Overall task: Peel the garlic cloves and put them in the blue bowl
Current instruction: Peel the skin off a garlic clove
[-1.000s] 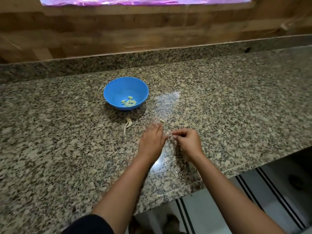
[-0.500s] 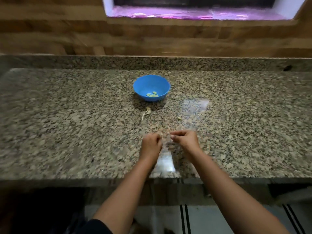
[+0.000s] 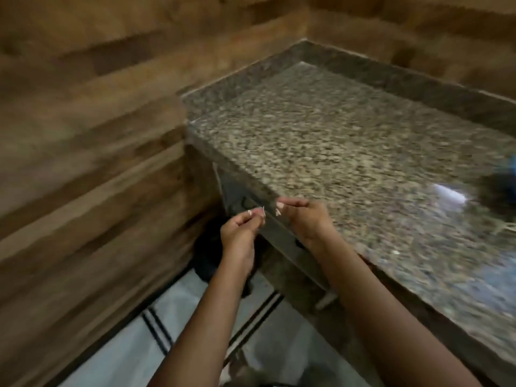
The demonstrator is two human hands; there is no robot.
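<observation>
The view is blurred. My left hand [image 3: 243,227] is off the left end of the granite counter [image 3: 349,152] and pinches a thin pale sliver of garlic skin [image 3: 262,210] between thumb and fingertips. My right hand [image 3: 305,219] is over the counter's front corner with its fingers curled. It pinches a small pale garlic piece [image 3: 278,211], and the blur hides whether that is clove or skin. The hands are a short gap apart. The blue bowl [image 3: 509,169] shows only as a smear at the far right edge, its contents hidden.
Brown wood-look walls close off the left and the back. A dark object [image 3: 208,258] sits on the floor below my left hand, beside the counter's end. Pale floor tiles with black stripes [image 3: 156,325] lie under my forearms.
The view has swung left to the counter's end, and the bowl has slid to the right edge. Both hands have left the counter's middle for its left corner and are further apart.
</observation>
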